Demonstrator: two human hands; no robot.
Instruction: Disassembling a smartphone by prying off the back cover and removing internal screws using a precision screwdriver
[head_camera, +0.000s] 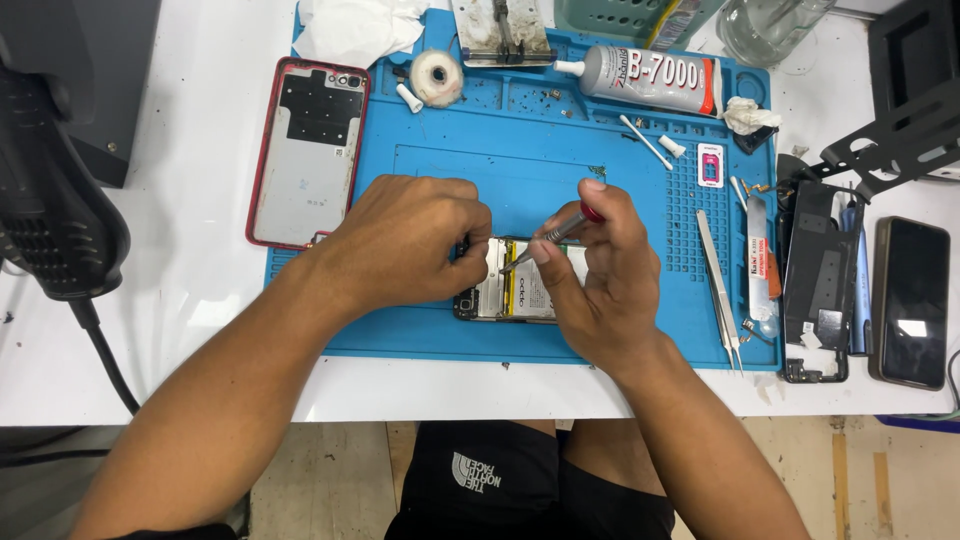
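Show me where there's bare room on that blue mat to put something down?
Bare mat lies between the glue tube and both hands, left hand and right hand, which cover the opened phone. Another strip runs along the near edge. The right side is crowded by the tweezers.

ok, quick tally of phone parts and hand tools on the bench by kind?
Opened phone: 1
Phone back cover: 1
Phone frame: 1
Whole phone: 1
Screwdriver, in the right hand: 1
Tweezers: 1
Glue tube: 1
Total: 7
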